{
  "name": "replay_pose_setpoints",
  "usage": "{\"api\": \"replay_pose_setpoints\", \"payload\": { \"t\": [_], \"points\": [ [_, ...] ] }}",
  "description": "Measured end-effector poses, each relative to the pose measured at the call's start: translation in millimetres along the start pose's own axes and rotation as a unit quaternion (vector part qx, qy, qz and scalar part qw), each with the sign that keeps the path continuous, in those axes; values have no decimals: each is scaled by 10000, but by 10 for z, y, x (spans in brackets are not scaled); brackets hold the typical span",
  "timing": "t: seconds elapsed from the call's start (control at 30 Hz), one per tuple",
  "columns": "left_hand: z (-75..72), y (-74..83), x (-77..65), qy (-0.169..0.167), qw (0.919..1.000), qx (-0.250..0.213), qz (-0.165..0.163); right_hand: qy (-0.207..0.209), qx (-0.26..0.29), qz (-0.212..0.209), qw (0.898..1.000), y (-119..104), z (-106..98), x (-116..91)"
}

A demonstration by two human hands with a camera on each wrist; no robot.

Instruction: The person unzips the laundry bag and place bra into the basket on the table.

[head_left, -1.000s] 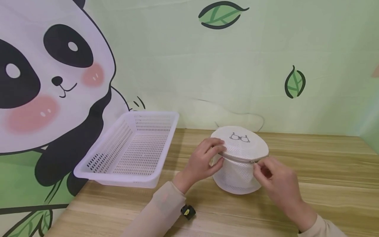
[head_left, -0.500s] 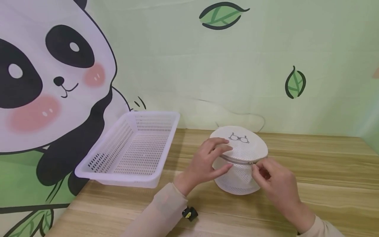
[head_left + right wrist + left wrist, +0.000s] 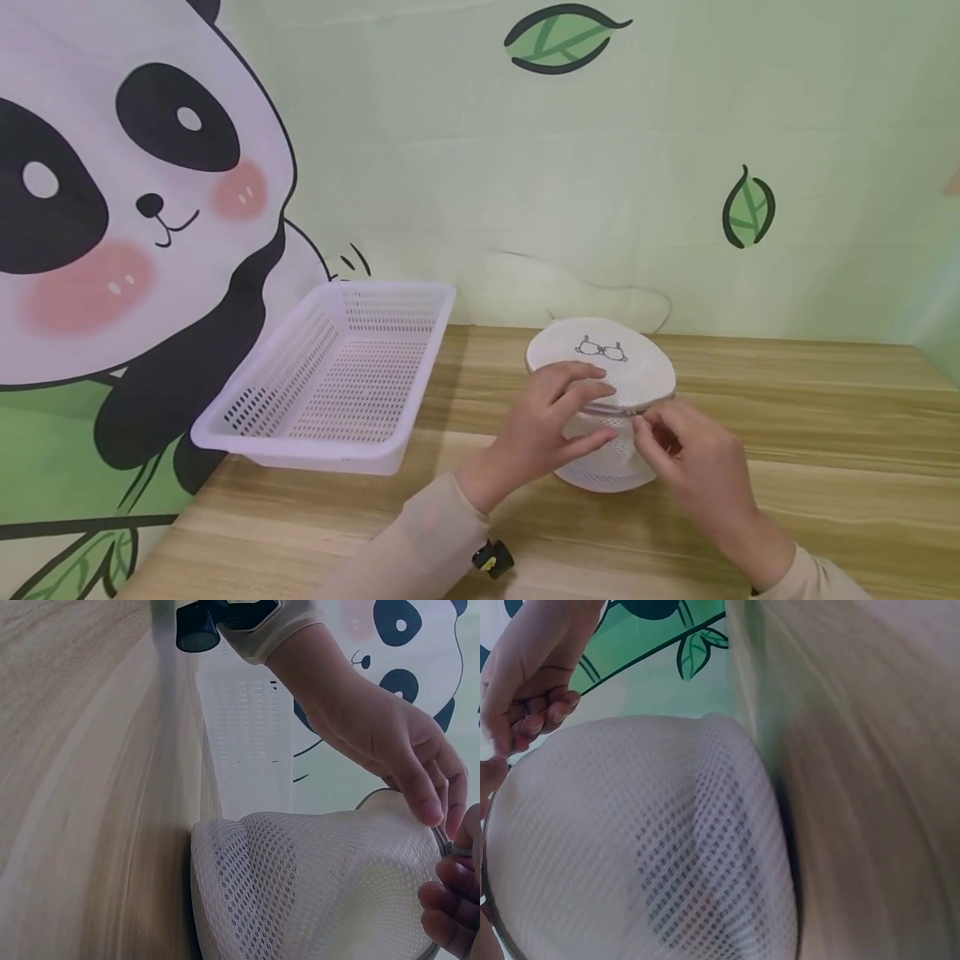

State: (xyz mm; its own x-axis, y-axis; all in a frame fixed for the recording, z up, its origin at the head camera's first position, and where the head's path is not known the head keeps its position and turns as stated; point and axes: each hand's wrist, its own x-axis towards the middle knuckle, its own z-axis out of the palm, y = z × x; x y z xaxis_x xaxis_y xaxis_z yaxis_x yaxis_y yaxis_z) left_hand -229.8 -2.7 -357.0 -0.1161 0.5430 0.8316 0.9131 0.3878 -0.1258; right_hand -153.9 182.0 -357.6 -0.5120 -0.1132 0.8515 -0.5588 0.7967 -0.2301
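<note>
Bag (image 3: 630, 387) meets the right hand (image 3: 696, 463) first: its fingers pinch the zip pull (image 3: 459, 850), nearer them than the left. From there the zip (image 3: 604, 411) curves left between the left hand's (image 3: 551, 423) spread fingers and thumb. Bag stands upright on the desk (image 3: 847, 467), basket (image 3: 365, 452) leftward.
</note>
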Motion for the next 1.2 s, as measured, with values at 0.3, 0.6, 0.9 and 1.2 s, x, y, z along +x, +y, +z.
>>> {"api": "replay_pose_setpoints", "payload": {
  "t": [0.3,0.6,0.9,1.2],
  "points": [
    [72,27,-48,106,9998,171,-43,-14,145,-49,9999,-7,18,-23],
    [96,19,-78,271,9989,374,85,-36,168,-60,9998,-16,35,-39],
    [110,14,-93,314,9986,396,137,-154,235,-55,9996,-27,48,-43],
    [110,9,-101,269,9987,424,132,9,380,-122,9992,-24,66,-59]
  ]
}}
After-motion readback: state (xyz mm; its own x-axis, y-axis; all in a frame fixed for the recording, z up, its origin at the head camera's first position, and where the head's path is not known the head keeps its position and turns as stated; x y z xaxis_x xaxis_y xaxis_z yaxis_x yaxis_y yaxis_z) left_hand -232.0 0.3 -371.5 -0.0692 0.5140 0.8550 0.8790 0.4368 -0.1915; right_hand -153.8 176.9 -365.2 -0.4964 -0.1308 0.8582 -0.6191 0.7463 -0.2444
